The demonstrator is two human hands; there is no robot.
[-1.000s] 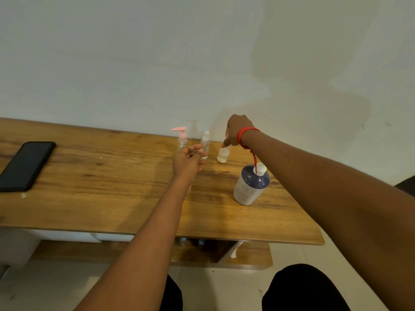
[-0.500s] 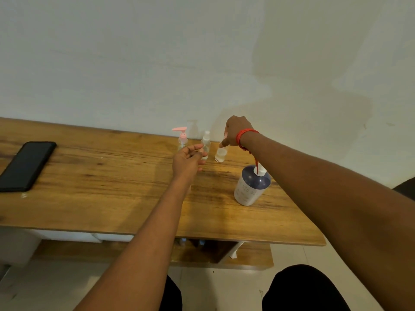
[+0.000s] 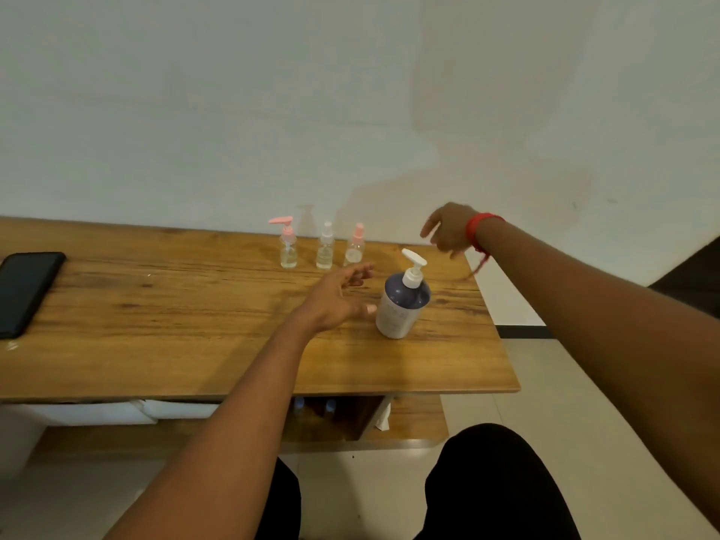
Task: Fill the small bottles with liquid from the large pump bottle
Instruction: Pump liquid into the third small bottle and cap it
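Three small clear bottles stand in a row near the table's far edge: one with a pink pump [image 3: 288, 247], one with a white cap [image 3: 325, 249], one with a pink cap [image 3: 355, 247]. The large purple pump bottle [image 3: 401, 302] with a white pump stands upright in front of them, to the right. My left hand [image 3: 337, 296] hovers just left of the large bottle, fingers relaxed and spread, holding nothing. My right hand [image 3: 448, 229], with a red string on the wrist, is raised above the table's far right corner, fingers loose and empty.
A black phone [image 3: 23, 290] lies at the left end of the wooden table [image 3: 156, 325]. The table's right edge runs close to the large bottle. A lower shelf [image 3: 413, 426] sits under the table, and my knees are below its front edge.
My right hand has let go of the pink-capped bottle, which now stands in the row, and has drawn off to the right. My left hand has dropped back toward the large bottle.
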